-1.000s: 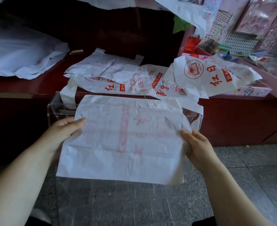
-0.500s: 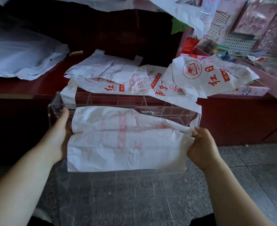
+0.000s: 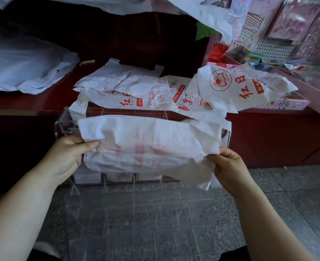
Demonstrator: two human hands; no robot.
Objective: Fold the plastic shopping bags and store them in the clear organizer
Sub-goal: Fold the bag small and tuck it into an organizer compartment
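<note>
A person is looking down at their own two bare hands, which are holding a crumpled white plastic bag [image 3: 151, 144] with faint red print, folded over into a wide band. The left hand [image 3: 68, 153] is gripping the bag's left end, thumb lying across the top and fingers curled underneath. The right hand [image 3: 229, 166] is pinching the bag's right end, fingers curled around the bunched plastic. The bag is hanging just above the open top of a clear organizer [image 3: 63, 125], a see-through box with thin dividers, standing on a grey speckled floor [image 3: 287, 194]. Folded white plastic is showing through the organizer's front wall, low inside. Beyond the organizer, more white bags with red lettering [image 3: 155, 95] are lying spread in an overlapping heap on a dark red counter [image 3: 268, 132]. A pale translucent bag [image 3: 23, 68] is resting at the counter's left, and pink packaged goods [image 3: 296, 25] are hanging at upper right.
</note>
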